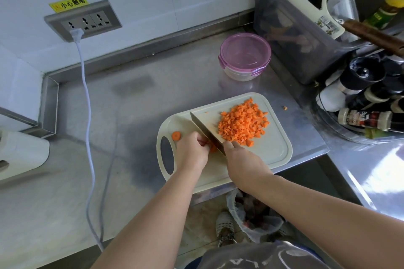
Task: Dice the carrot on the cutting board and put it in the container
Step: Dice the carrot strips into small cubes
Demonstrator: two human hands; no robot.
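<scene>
A pale cutting board lies on the steel counter. A heap of diced carrot covers its far right part. One round carrot end lies near the board's handle hole. My left hand holds down a small remaining carrot piece with curled fingers. My right hand grips the handle of a knife, whose blade rests against the piece beside my left fingers. The round container, with a purple lid on it, stands behind the board.
A stray carrot cube lies on the counter right of the board. A grey bin and a tub of spice bottles crowd the right. A white cable runs from a wall socket down the left. A bag hangs below the counter edge.
</scene>
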